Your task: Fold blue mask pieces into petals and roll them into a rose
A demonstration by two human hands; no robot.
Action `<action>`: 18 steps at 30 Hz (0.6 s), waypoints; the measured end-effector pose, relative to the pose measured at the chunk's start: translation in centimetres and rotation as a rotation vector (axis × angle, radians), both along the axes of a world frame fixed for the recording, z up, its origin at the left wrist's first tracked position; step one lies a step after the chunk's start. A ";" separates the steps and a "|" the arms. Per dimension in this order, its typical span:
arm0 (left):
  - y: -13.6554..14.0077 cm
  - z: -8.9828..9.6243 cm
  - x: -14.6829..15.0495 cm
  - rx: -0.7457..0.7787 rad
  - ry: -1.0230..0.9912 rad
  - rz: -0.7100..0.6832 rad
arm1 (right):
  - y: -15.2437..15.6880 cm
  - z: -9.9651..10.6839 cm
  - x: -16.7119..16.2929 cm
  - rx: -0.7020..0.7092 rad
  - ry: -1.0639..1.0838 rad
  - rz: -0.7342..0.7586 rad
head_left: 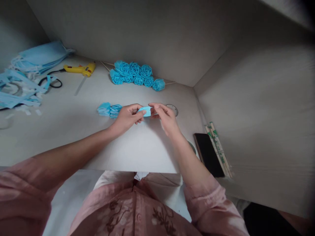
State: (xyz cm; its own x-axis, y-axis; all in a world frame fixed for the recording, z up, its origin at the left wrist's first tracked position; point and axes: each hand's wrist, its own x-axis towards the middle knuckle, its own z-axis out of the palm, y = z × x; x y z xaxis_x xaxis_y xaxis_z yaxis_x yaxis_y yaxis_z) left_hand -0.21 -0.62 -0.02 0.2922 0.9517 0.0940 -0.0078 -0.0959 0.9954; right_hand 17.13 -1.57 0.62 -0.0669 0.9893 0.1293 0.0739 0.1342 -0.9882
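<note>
My left hand (128, 118) pinches a small light-blue piece of fabric (147, 111) between thumb and fingers, above the white table. Beside its right edge is my right hand (166, 116), fingers loosely curved and apart. Its fingertips are close to the piece; whether they touch it I cannot make out. Just left of my left hand lie two small stacks of folded blue pieces (104, 109), the right one partly behind that hand. A round, clear-looking object (173, 108) is partly hidden behind my right hand.
Blue fabric roses (134, 69) on thin sticks lie along the back wall. A yellow glue gun (86, 69), a pile of blue face masks (44, 57) and cut strips (19, 90) are at left. At right lie a dark phone (209, 154) and wrapped sticks (219, 147).
</note>
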 end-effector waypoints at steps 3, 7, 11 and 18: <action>-0.1 0.1 0.0 -0.003 0.013 -0.004 | 0.0 0.0 -0.1 -0.027 0.008 0.035; -0.1 0.2 0.0 -0.014 0.014 -0.007 | -0.1 0.1 -0.2 -0.043 0.005 0.033; -0.2 0.2 0.0 -0.018 0.025 -0.014 | -0.1 0.0 -0.2 -0.044 -0.028 0.028; -0.2 0.1 0.0 -0.035 -0.007 -0.049 | 0.2 -0.2 -0.1 -0.040 -0.041 0.002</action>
